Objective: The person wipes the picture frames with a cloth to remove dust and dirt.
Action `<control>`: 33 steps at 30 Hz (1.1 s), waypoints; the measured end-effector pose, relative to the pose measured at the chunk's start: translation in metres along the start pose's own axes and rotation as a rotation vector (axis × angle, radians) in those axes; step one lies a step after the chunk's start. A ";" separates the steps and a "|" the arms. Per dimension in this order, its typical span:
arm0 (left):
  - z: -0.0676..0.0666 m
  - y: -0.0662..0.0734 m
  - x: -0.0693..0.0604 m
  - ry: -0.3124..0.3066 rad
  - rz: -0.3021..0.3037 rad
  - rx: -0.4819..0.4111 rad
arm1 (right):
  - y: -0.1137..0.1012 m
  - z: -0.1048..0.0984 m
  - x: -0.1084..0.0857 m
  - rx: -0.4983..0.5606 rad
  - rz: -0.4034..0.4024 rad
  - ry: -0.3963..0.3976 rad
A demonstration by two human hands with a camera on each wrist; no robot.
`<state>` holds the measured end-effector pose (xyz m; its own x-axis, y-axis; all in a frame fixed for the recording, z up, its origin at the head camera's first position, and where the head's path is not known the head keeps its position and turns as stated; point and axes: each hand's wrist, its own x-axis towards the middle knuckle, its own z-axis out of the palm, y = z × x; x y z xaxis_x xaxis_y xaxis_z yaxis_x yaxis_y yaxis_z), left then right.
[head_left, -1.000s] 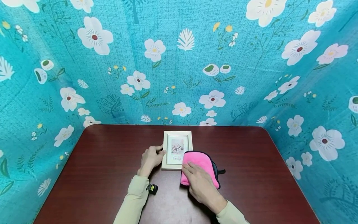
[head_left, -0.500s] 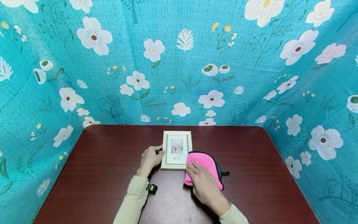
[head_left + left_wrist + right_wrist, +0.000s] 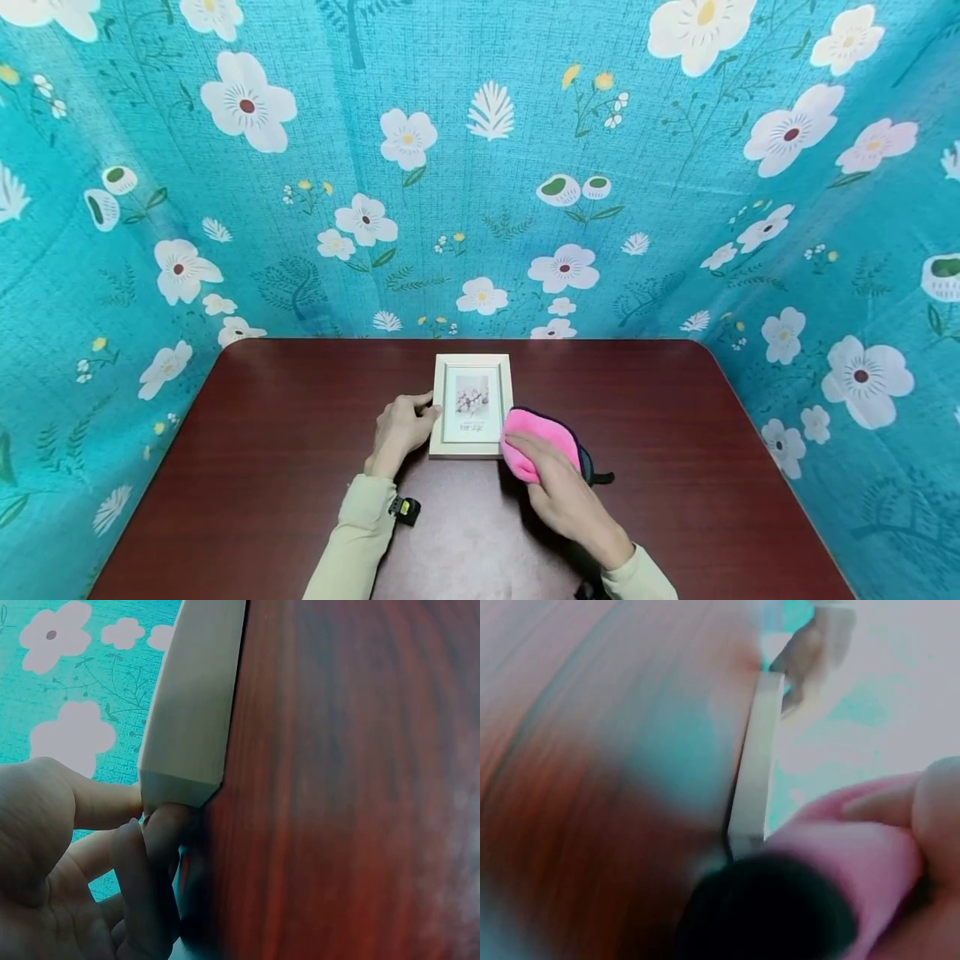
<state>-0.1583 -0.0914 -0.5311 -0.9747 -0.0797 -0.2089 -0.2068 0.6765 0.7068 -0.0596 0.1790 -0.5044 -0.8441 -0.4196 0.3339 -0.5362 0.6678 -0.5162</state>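
Observation:
A cream picture frame point(image 3: 471, 408) lies on the table, showing a flower picture. At its left side, my left hand point(image 3: 401, 429) grips the edge; the left wrist view shows thumb and fingers of that hand point(image 3: 97, 855) at a corner of the frame point(image 3: 191, 697). My right hand point(image 3: 573, 500) holds a pink cloth point(image 3: 543, 433) with dark trim against the frame's lower right corner. In the right wrist view, fingers of the hand point(image 3: 930, 847) curl over the cloth point(image 3: 840, 855), whose far side is hidden.
The dark red table point(image 3: 315, 400) extends around the frame, with a blue floral curtain point(image 3: 480, 208) behind and at both sides. A black strap end point(image 3: 603, 478) sticks out from the cloth's right side. A small black device point(image 3: 405, 510) sits on the left wrist.
My right hand and the cloth have shifted right, baring more of the frame's lower right. The cloth's near part is now gathered up under the fingers. My left hand has stayed at the frame's edge.

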 end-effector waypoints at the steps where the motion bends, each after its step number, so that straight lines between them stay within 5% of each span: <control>1: 0.000 -0.001 0.000 0.002 0.001 0.001 | -0.003 0.002 0.003 0.013 -0.017 0.021; 6: 0.000 -0.003 0.000 0.026 0.011 0.015 | -0.025 0.023 0.024 0.000 -0.132 0.043; 17: 0.000 -0.002 -0.003 0.031 0.020 0.036 | -0.055 0.061 0.035 -0.128 -0.253 -0.234; 23: -0.001 -0.004 -0.002 0.025 0.034 0.029 | -0.055 0.061 0.030 -0.051 -0.178 -0.331; 33: -0.002 -0.002 -0.001 0.005 0.032 0.053 | -0.048 0.058 0.029 0.074 -0.100 -0.330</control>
<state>-0.1573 -0.0942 -0.5313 -0.9812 -0.0612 -0.1832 -0.1710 0.7163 0.6765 -0.0591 0.0995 -0.5156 -0.7374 -0.6650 0.1186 -0.6050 0.5721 -0.5538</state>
